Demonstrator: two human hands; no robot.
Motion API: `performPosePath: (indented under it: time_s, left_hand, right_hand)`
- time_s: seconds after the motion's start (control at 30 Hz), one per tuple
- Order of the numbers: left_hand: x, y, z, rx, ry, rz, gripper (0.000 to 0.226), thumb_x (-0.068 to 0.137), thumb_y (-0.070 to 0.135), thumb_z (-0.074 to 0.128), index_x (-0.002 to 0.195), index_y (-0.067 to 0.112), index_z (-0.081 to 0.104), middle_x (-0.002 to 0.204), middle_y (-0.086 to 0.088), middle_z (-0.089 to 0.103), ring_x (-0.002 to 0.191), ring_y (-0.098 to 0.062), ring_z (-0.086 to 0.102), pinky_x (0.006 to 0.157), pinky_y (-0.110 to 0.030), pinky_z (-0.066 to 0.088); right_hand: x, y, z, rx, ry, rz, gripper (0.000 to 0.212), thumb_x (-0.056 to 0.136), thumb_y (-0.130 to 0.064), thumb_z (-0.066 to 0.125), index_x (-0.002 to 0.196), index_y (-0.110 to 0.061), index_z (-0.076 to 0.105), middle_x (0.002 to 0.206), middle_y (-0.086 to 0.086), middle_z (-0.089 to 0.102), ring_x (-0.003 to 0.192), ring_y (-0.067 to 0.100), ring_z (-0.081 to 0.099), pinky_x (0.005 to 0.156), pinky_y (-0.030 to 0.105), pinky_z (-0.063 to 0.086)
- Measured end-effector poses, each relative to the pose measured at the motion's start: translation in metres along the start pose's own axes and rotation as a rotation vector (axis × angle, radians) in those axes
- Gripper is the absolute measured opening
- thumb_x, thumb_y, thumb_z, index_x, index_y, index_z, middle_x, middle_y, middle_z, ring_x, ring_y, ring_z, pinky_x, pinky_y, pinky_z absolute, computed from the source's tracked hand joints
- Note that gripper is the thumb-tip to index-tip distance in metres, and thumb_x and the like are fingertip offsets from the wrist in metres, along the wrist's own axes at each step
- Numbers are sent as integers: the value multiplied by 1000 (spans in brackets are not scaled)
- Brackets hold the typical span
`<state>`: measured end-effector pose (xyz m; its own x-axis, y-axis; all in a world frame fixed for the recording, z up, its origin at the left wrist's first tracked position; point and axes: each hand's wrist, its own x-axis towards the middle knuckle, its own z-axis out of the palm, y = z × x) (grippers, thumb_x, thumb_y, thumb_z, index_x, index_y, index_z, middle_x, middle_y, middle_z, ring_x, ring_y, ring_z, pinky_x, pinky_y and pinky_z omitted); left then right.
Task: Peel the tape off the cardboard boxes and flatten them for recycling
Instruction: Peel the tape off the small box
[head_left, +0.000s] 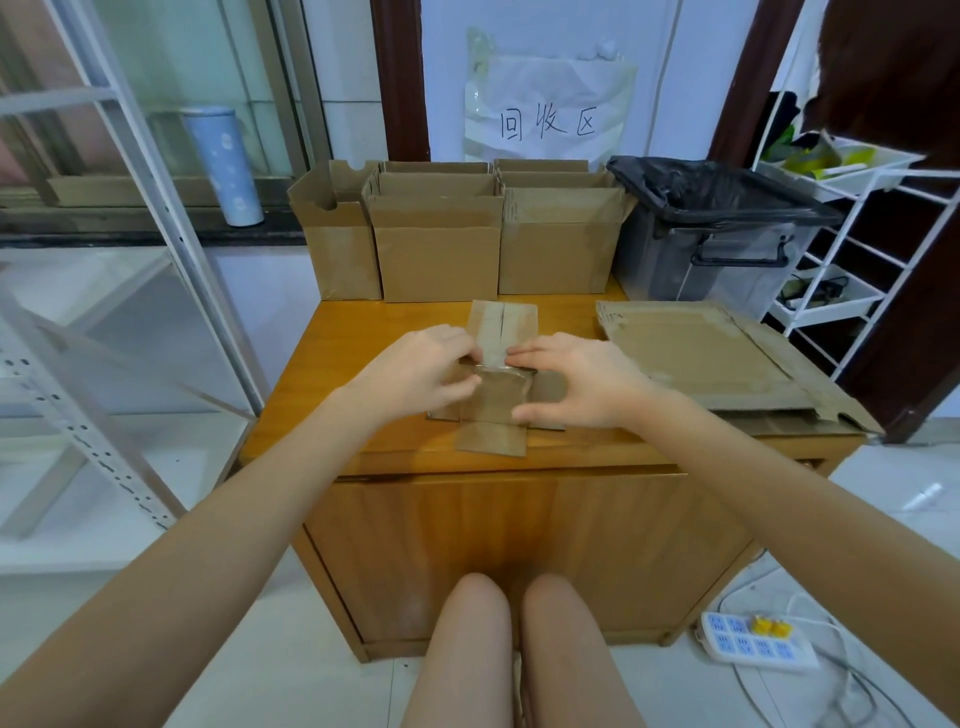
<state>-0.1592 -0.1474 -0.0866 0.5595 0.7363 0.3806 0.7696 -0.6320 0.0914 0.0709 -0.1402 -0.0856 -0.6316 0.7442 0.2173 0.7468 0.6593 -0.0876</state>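
1. A small cardboard box (496, 395) sat near the middle of the wooden cabinet (332, 374) top, toward its front edge, with its flaps spread out to the front, back and sides.
2. The left hand (421, 371) was on the box's left side, its fingers curled and pinching at the box's upper edge, where a shiny strip of tape (501, 368) showed.
3. The right hand (576, 379) lay on the box's right side, fingers stretched toward the same edge and thumb spread along the near side; whether it gripped anything could not be told.
4. The two hands were close together, fingertips nearly meeting over the tape.
5. Three open boxes (439, 260) stood in a row along the cabinet's back edge.
6. A stack of flattened cardboard (701, 358) lay at the right edge, overhanging the front right corner.
7. A bin with a black liner (717, 244) stood past the back right corner.
8. A power strip (753, 642) lay on the floor to the right.
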Motion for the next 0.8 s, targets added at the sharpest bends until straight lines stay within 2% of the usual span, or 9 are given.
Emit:
performPosePath:
  time_s: [0.1, 0.17, 0.23, 0.3, 0.4, 0.5, 0.63, 0.8]
  left_hand:
    - [-2, 5, 7, 42, -8, -25, 47, 79, 47, 70, 108, 11, 58, 103, 1, 56, 93, -13, 46, 77, -28, 44]
    - [-2, 10, 13, 98, 23, -37, 43, 79, 36, 74, 108, 10, 56, 106, -1, 53, 93, -13, 40, 77, -28, 44]
    - [-3, 11, 18, 105, 69, -47, 35, 80, 20, 75, 107, 9, 57, 105, -4, 54, 92, -16, 42, 76, -29, 45]
    - [-3, 10, 20, 74, 79, -75, 32, 81, 14, 74, 108, 9, 57, 106, -3, 55, 94, -16, 42, 77, -25, 41]
    - [-3, 9, 22, 23, 90, -105, 30, 83, 11, 70, 110, 11, 58, 108, -1, 54, 96, -12, 40, 80, -22, 38]
    - [-3, 9, 19, -7, 84, -111, 32, 82, 6, 68, 112, 11, 58, 108, 0, 55, 96, -11, 40, 80, -22, 41]
    - [-3, 11, 18, 27, 60, -110, 35, 81, 5, 67, 114, 12, 57, 111, 0, 54, 95, -6, 32, 77, -18, 33]
    - [-1, 7, 14, 44, 35, -62, 35, 82, -4, 60, 114, 10, 58, 111, -3, 56, 99, -14, 43, 78, -20, 38]
  right_hand:
    - [-2, -8, 21, 23, 147, 58, 60, 82, -57, 62, 131, -24, 54, 130, -10, 55, 114, 10, 50, 84, 32, 50]
    - [1, -13, 31, 28, 259, 74, 46, 83, -44, 67, 122, -21, 59, 120, -6, 61, 104, 14, 55, 75, 33, 52]
    - [2, -11, 35, 59, 308, 67, 36, 82, -26, 69, 117, -19, 62, 115, -4, 64, 98, 16, 57, 72, 34, 54]
    - [-1, -4, 34, 110, 298, 38, 40, 79, -17, 69, 118, -19, 63, 117, -6, 65, 99, 15, 57, 77, 34, 54]
    - [-2, 2, 27, 146, 258, -1, 45, 77, -15, 71, 121, -18, 64, 121, -6, 64, 104, 16, 58, 83, 36, 53]
    - [1, 3, 22, 125, 216, -18, 45, 77, -15, 71, 122, -19, 63, 120, -5, 64, 104, 16, 57, 84, 37, 52]
    - [2, 5, 21, 103, 193, -34, 46, 79, -16, 70, 124, -19, 62, 121, -5, 64, 104, 15, 56, 85, 36, 52]
    - [3, 2, 21, 88, 187, -22, 46, 79, -16, 70, 124, -20, 61, 120, -6, 64, 105, 14, 56, 84, 35, 52]
